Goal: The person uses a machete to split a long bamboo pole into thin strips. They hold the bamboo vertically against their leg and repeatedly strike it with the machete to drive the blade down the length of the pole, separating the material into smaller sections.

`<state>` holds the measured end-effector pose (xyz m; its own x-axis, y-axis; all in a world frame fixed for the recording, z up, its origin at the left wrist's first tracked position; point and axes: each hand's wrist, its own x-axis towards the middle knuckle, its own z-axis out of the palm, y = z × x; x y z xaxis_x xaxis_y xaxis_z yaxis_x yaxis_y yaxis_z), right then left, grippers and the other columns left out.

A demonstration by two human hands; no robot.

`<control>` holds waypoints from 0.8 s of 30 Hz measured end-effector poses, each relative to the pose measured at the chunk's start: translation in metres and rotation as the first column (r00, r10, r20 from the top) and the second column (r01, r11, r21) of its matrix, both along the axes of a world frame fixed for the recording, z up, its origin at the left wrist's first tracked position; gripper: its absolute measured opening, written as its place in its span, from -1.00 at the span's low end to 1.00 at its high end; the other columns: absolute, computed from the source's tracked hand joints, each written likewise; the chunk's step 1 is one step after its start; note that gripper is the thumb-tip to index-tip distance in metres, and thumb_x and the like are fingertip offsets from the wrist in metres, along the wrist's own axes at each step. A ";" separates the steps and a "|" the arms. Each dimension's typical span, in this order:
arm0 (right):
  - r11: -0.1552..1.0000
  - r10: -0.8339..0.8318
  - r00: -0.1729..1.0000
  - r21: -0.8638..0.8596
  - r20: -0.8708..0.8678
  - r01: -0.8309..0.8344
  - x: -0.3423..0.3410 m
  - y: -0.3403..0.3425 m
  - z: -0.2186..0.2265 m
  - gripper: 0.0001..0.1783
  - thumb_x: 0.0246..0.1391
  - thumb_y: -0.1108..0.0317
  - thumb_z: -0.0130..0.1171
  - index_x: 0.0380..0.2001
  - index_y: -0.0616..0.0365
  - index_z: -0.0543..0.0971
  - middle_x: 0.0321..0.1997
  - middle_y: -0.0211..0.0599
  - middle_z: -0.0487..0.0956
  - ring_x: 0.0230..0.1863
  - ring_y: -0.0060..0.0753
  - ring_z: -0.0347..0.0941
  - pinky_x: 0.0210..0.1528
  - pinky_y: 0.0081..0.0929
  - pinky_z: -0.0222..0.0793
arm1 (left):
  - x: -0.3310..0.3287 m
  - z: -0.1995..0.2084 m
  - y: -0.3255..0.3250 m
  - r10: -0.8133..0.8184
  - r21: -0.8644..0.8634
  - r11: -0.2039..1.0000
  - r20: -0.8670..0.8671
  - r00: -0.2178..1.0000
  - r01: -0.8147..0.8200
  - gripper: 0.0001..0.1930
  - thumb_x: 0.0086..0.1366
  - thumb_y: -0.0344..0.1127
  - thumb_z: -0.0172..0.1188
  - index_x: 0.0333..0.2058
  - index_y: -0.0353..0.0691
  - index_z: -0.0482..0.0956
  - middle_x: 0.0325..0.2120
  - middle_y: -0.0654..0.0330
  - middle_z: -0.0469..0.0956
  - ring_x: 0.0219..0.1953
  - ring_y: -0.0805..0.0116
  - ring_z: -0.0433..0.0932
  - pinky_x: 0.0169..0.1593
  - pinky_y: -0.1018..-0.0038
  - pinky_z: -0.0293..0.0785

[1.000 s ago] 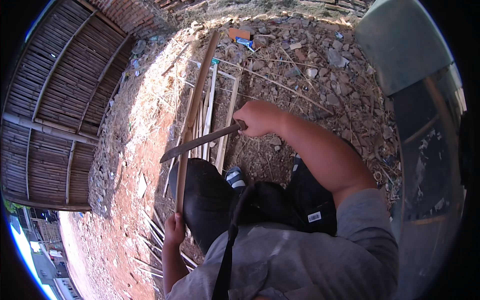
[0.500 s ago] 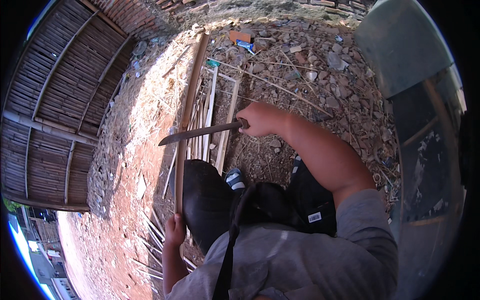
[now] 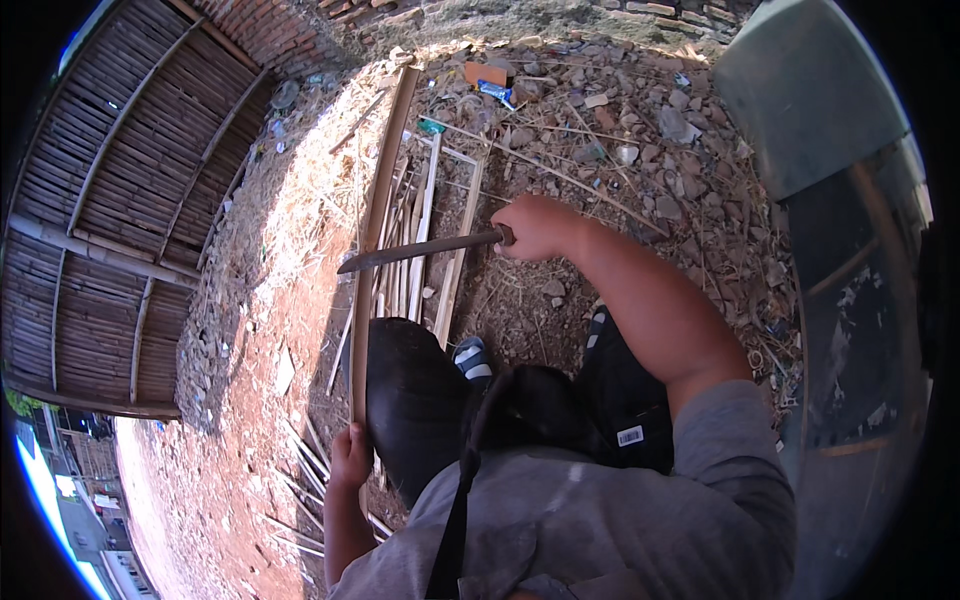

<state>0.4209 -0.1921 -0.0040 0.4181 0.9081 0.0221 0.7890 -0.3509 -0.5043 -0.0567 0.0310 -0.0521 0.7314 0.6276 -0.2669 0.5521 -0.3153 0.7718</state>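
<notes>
My right hand [image 3: 541, 228] is closed around the handle of a machete [image 3: 425, 248]. Its dark blade points left and crosses over a long bamboo strip [image 3: 387, 165], the tip reaching just past the strip's left edge. Whether blade and strip touch, I cannot tell. My left hand [image 3: 350, 458] grips the near end of that strip beside my left thigh. From there the strip runs away from me past my knee to the far ground. Several thin pale strips [image 3: 413, 270] lie under the blade, to the right of the long one.
More cut strips [image 3: 305, 470] are scattered left of my left hand. A woven bamboo wall [image 3: 120, 180] stands at the left, and a brick wall [image 3: 260, 35] at the back. Stones and litter [image 3: 640, 150] cover the ground ahead. Dark panels [image 3: 850, 290] line the right side.
My right hand and the machete have shifted slightly to the right, so less of the blade reaches past the strip. My left hand stays on the strip's near end.
</notes>
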 end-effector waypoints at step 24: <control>0.997 0.009 1.000 -0.071 0.029 -0.007 -0.006 0.002 -0.004 -0.85 -0.05 0.19 0.30 -0.42 -0.03 0.64 -0.38 -0.21 0.64 -0.24 -0.02 0.61 -0.19 -0.04 0.51 | 0.005 0.006 -0.011 0.113 -0.168 0.980 0.036 0.993 -0.105 -0.42 0.54 0.17 -0.23 -0.55 -0.13 0.34 -0.71 0.41 0.30 -0.67 0.60 0.25 -0.59 0.54 0.13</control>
<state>0.4148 -0.1897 -0.0077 0.4111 0.9111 -0.0305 0.8060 -0.3789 -0.4548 -0.0522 0.0201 -0.0462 0.6746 0.6543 -0.3418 0.5396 -0.1210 0.8332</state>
